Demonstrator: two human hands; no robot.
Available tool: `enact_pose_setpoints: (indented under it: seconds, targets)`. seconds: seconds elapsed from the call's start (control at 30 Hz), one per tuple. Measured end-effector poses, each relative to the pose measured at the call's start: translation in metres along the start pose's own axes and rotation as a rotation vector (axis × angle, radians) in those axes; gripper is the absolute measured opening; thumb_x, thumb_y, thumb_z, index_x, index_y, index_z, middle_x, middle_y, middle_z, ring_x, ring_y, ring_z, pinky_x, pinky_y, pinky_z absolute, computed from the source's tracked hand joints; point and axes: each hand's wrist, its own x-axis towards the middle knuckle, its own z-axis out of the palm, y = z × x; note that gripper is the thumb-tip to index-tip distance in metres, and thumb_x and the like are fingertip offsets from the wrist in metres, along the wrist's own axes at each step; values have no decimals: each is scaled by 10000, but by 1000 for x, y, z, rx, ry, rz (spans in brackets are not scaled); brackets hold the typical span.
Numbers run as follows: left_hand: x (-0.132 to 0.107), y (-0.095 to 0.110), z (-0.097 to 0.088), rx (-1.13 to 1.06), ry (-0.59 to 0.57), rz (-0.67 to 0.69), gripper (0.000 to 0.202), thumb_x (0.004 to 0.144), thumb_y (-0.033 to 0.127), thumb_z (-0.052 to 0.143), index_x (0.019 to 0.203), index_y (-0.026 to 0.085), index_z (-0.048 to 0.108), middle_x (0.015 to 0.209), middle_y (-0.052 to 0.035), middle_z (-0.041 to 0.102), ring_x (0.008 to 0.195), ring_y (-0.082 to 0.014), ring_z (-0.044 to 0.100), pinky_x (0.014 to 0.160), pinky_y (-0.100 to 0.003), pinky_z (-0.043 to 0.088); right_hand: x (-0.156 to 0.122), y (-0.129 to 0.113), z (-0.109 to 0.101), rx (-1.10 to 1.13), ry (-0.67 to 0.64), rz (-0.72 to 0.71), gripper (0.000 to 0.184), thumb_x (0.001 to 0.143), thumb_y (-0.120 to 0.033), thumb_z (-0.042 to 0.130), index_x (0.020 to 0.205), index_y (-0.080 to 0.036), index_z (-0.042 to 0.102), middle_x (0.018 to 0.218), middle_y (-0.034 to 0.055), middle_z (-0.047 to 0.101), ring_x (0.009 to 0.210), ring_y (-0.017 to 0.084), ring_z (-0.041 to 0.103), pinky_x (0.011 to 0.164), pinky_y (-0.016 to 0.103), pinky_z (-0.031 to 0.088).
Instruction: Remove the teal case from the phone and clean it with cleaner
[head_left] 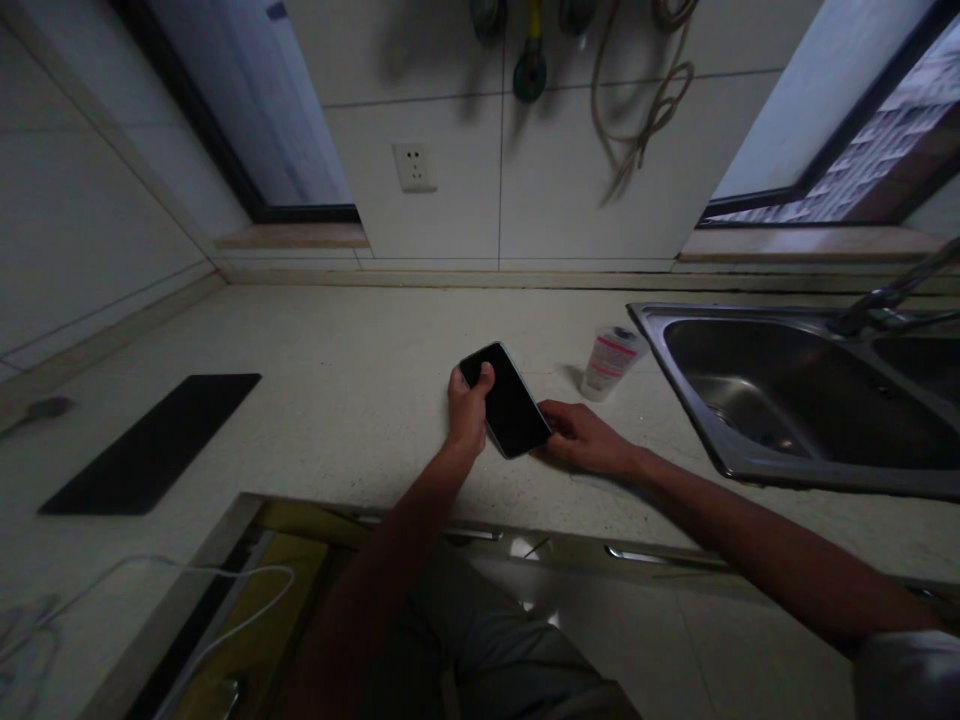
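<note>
A smartphone (513, 408) with a dark screen and a light rim is tilted above the pale countertop, screen up. My left hand (469, 405) is closed around its left side, the thumb lying over the screen. At the phone's lower right corner, my right hand (581, 435) has its fingers curled against the edge; the fingertips are partly hidden behind the phone. A clear plastic cup (611, 362) with pink-red print stands just beyond my right hand, apart from it.
To the right, a steel sink (705, 440) with a faucet (885, 305) is set into the countertop (360, 380). A flat black sheet (154, 445) lies on the left, with a white cable (217, 570) nearer me. On the wall are a socket (414, 167) and a hanging cord (652, 125).
</note>
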Motion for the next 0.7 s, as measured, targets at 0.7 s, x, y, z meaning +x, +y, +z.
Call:
enact_pose_setpoints:
  seconds: [0.7]
  targets:
    - [7, 1, -3, -62, -124, -80, 601, 595, 523, 901, 999, 186, 613, 910, -39, 670, 919, -221, 654, 927, -393, 504, -3, 1, 2, 218, -81, 56, 261, 716, -253, 643, 958, -173, 588, 857, 25, 653, 768, 169, 605, 681, 297, 487]
